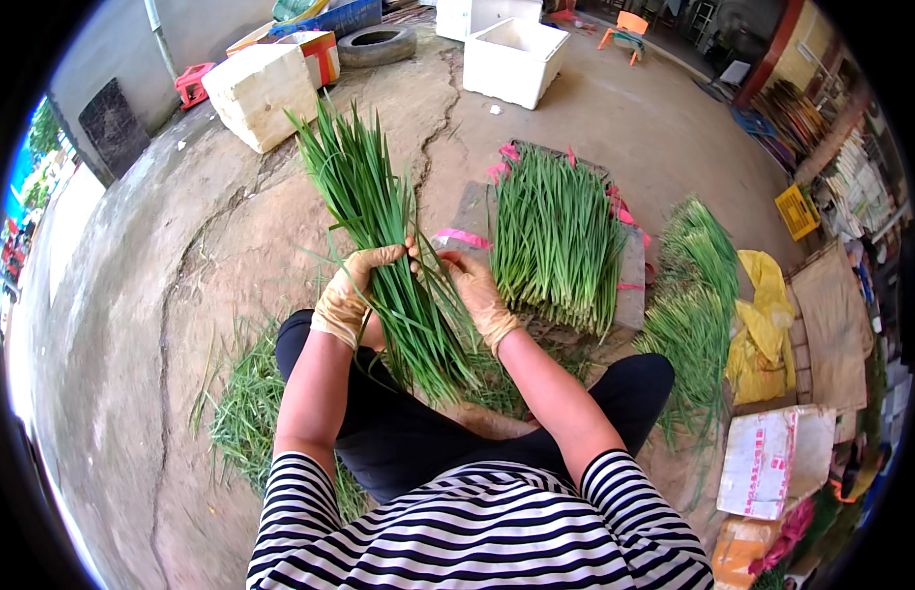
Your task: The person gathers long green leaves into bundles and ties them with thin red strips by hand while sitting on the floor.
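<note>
My left hand [354, 287] grips a thick bundle of long green leaves, apparently garlic chives [372, 199], above my lap. The bundle slants, with the loose leaf ends pointing away from me. At its right side, my right hand [476, 291] pinches a few thin chive leaves that hang apart from the rest. Both hands wear thin tan gloves, and some fingertips look bare. Just right of my right hand, a neatly laid stack of chives [557, 236] rests on a grey board [630, 295] with pink strips around it.
A looser chive pile [689, 295] lies farther right, beside a yellow plastic bag [763, 324]. Leaf scraps [251, 405] cover the ground at my left knee. White foam boxes [512, 63], [258, 92] and a tyre [376, 46] stand ahead. Another foam box [756, 461] is at right.
</note>
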The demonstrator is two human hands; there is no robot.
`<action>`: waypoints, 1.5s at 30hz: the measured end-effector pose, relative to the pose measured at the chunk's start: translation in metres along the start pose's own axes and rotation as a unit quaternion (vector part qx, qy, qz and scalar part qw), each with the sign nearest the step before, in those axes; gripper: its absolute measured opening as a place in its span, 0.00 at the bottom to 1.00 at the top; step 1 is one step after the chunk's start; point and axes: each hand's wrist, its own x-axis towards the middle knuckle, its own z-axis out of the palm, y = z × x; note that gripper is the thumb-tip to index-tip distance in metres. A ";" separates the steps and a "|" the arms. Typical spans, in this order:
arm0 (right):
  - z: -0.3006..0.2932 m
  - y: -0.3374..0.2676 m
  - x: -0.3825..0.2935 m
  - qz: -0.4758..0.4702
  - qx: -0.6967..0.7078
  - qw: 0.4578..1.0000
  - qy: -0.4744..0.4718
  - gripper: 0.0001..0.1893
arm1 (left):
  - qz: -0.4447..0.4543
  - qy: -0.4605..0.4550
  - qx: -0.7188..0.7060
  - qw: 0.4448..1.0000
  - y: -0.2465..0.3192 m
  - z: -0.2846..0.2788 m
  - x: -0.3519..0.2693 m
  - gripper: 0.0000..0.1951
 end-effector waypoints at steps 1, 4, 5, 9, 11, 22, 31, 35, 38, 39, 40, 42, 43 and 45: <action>0.001 -0.007 -0.005 -0.018 -0.010 0.999 0.040 0.10 | 0.002 -0.008 -0.011 1.000 0.000 0.000 -0.002 0.12; -0.011 -0.034 -0.031 -0.054 -0.059 0.993 0.089 0.12 | 0.018 -0.018 -0.037 0.999 0.001 0.003 -0.007 0.11; -0.018 -0.038 -0.040 -0.085 -0.074 0.988 0.102 0.12 | 0.019 -0.003 -0.049 0.999 0.001 0.003 -0.007 0.10; -0.029 -0.052 -0.063 0.011 -0.219 0.976 -0.012 0.10 | 0.018 0.029 -0.058 0.998 0.004 0.008 -0.005 0.09; -0.039 -0.051 -0.064 0.079 -0.205 0.975 -0.043 0.10 | 0.023 0.034 -0.053 0.998 0.003 0.006 -0.003 0.09; -0.076 -0.094 -0.026 0.176 0.220 0.959 -0.011 0.08 | 0.047 0.046 -0.032 0.997 0.006 -0.005 -0.002 0.19; -0.063 -0.107 -0.002 0.181 0.281 0.942 -0.002 0.09 | 0.006 0.001 -0.007 1.000 -0.002 0.016 -0.002 0.25; -0.035 -0.097 -0.006 0.199 0.243 0.949 -0.020 0.09 | 0.005 -0.037 0.083 0.996 -0.013 0.019 0.009 0.24; -0.016 -0.095 -0.008 0.215 0.246 0.944 -0.049 0.09 | 0.002 0.007 0.111 0.994 -0.015 0.024 0.008 0.20; -0.014 -0.096 -0.009 0.215 0.245 0.944 -0.057 0.10 | -0.003 0.014 0.124 0.992 -0.013 0.028 0.005 0.19; -0.012 -0.097 -0.009 0.215 0.247 0.942 -0.069 0.10 | -0.009 0.021 0.137 0.990 -0.007 0.036 -0.002 0.18; -0.015 -0.098 -0.005 0.216 0.247 0.943 -0.053 0.10 | 0.007 0.005 0.160 0.987 -0.006 0.041 -0.004 0.19; -0.018 -0.099 -0.003 0.216 0.247 0.943 -0.046 0.10 | -0.002 -0.004 0.155 0.988 -0.006 0.033 -0.002 0.20; -0.028 -0.106 0.003 0.205 0.247 0.947 -0.025 0.10 | -0.024 -0.025 0.145 0.989 -0.009 0.016 0.005 0.21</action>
